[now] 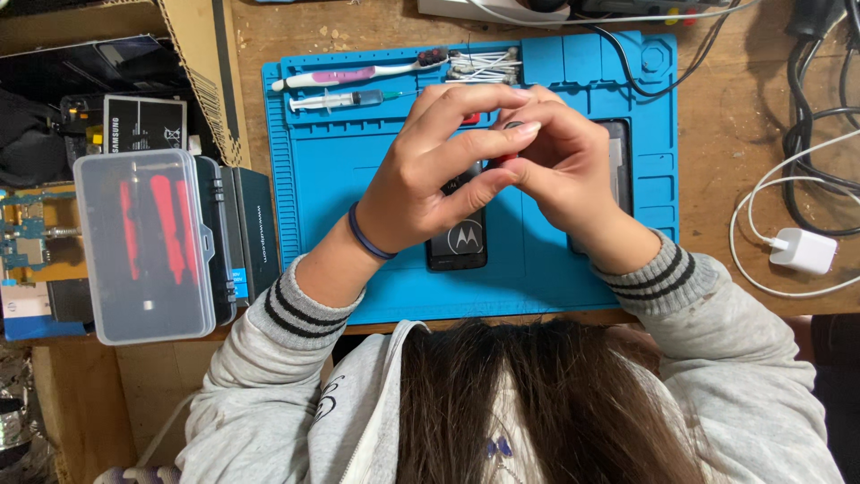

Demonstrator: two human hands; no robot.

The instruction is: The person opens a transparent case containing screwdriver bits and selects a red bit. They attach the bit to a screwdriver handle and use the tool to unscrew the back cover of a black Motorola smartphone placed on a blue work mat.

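Both hands meet over the blue mat [358,170]: left hand [430,170] and right hand [560,166] pinch a small dark-and-red part [503,159] together (mostly hidden), above the black phone [459,240] at mat centre; toothbrush [358,73], syringe [345,99] along mat's far edge

A small dark object with a red part [491,159] sits pinched between the fingertips of the left hand [430,170] and the right hand [560,161], which meet above the middle of the mat. Only slivers of it show: a red bit near the upper fingers and a dark and red edge between the thumbs; its full shape cannot be told. Directly beneath the hands a black phone [458,240] lies flat on the blue mat [358,179], back side up, its long axis running away from the person, with its upper half hidden by the hands.
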